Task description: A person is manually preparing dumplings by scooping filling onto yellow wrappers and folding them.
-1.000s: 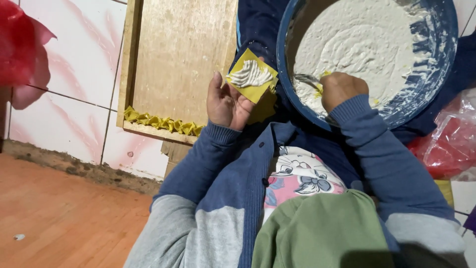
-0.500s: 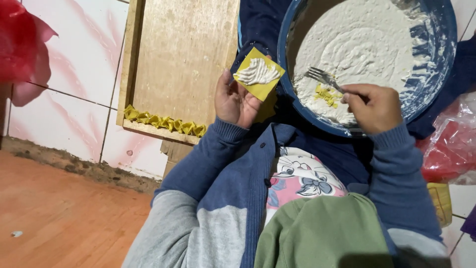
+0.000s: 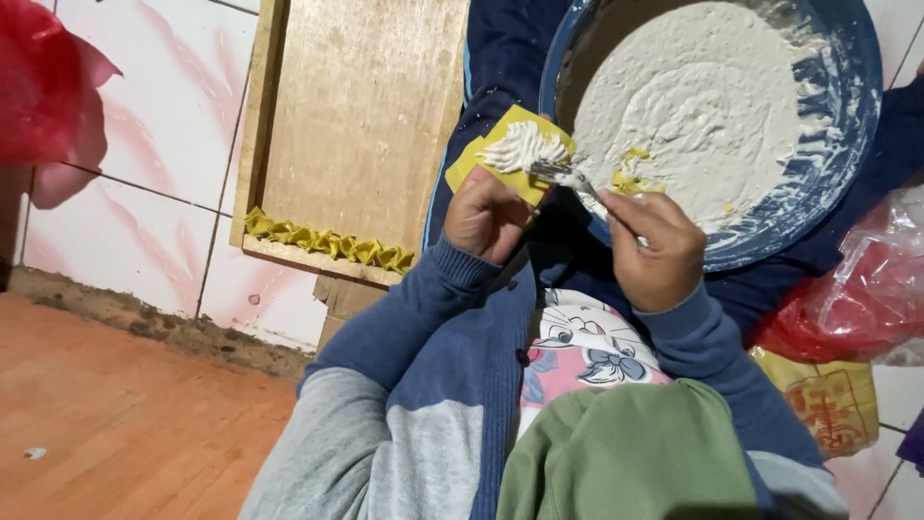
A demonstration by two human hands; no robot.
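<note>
Our left hand (image 3: 484, 217) pinches a yellow wrapper (image 3: 508, 154) flat beside the blue bowl's (image 3: 847, 144) near rim. Right hand (image 3: 654, 248), fingers closed round a fork (image 3: 577, 180), lays its tines on the white filling (image 3: 520, 146), handle running back toward us.

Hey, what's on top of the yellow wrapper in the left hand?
A ridged dab of white filling sits on the yellow wrapper, with the fork touching it. The left hand hides the wrapper's underside.

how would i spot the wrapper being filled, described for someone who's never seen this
Find the big blue bowl of white paste. At its left rim the left hand holds a flat yellow wrapper, the only one open and topped with paste; the others sit folded along the board.
</note>
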